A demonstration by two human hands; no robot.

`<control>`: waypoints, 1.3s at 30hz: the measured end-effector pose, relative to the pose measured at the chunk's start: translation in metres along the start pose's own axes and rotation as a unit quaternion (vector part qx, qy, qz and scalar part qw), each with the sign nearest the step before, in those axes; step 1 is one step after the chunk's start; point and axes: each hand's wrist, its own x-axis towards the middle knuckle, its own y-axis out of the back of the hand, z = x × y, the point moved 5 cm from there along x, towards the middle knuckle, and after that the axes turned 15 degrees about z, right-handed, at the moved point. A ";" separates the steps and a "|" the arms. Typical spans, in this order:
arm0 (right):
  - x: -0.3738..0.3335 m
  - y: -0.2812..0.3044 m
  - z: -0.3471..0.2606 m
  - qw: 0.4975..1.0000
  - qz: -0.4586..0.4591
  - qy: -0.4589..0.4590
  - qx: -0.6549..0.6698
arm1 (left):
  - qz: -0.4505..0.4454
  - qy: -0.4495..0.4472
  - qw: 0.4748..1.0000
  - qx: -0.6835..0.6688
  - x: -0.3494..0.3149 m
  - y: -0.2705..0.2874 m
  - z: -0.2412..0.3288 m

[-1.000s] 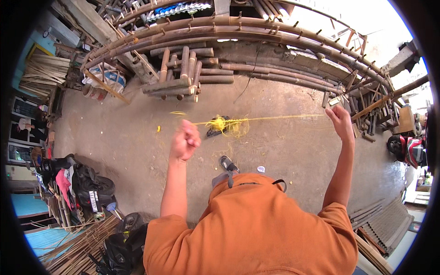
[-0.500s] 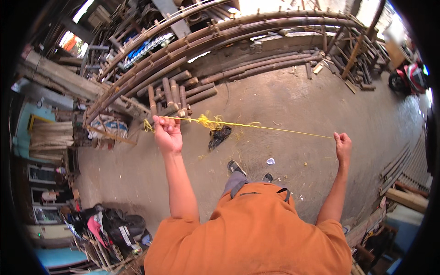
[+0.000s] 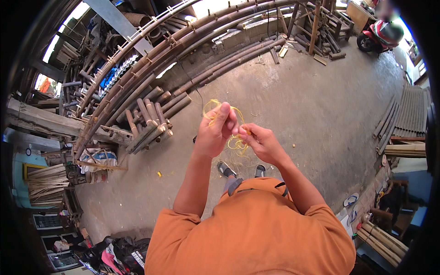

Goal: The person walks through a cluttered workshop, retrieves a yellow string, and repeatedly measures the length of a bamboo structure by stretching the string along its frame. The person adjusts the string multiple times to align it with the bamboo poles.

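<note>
Stack of cut bamboo (image 3: 149, 120) left of centre, then mid-frame the left hand (image 3: 214, 134) with fingers curled on loopy yellow string (image 3: 237, 145), right hand (image 3: 264, 143) just beside it pinching the same stuff, red motorbike (image 3: 385, 34) upper right.

Soft daylight, upper glare, curved edges

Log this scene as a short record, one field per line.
Left hand: holding yellow string, thumb pointing up the picture
Right hand: fingertips gripping the string, close beside the left hand
String form: thin, loose loops above and below the hands
Upper left: stack of short bamboo pieces
Upper right: red motorbike
Right edge: corrugated sheet
</note>
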 end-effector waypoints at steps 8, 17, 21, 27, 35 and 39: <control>-0.006 0.007 0.010 0.929 0.090 -0.121 0.337 | 0.036 -0.029 0.964 0.260 -0.025 0.016 -0.050; -0.001 -0.009 0.031 0.834 0.197 -0.278 0.433 | 0.163 -0.142 0.949 0.231 -0.023 0.041 -0.055; 0.016 0.028 0.046 0.697 0.168 -0.273 0.641 | 0.155 -0.044 0.987 -0.020 -0.022 0.060 -0.046; 0.019 0.156 0.073 0.645 0.242 -0.176 0.703 | 0.165 -0.022 0.976 0.143 -0.029 0.132 -0.001; 0.019 0.284 0.058 0.702 0.394 -0.091 0.587 | 0.173 -0.196 0.765 0.588 -0.034 0.175 0.061; 0.011 0.329 0.051 0.749 0.487 -0.031 0.448 | 0.248 -0.086 0.782 0.565 -0.053 0.185 0.086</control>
